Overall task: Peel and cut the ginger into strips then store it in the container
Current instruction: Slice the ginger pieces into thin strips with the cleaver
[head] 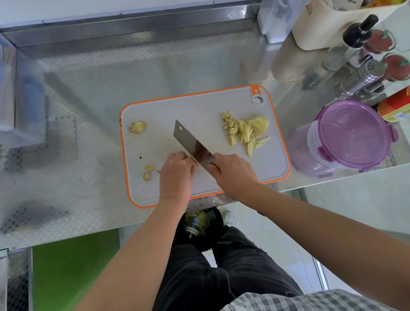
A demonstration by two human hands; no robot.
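Slicing with right hand point(232, 172) clenched round the cleaver point(190, 141), left hand point(176, 172) curled, pinning the ginger point(195, 161) (strips point(245, 130) at three o'clock), so keep it tucked, cut thin.

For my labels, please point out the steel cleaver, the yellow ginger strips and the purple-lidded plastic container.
steel cleaver point(190, 141): head view, blade face.
yellow ginger strips point(243, 130): head view, pile middle.
purple-lidded plastic container point(353, 132): head view, lid centre.

On the desk point(96, 90) there are one cutting board point(195, 112), one knife point(188, 139), one heap of ginger strips point(243, 130), three small ginger scraps point(136, 128), one purple container point(352, 134), one metal shaker point(362, 79), one dark bottle point(359, 35), two red-topped jars point(397, 66).
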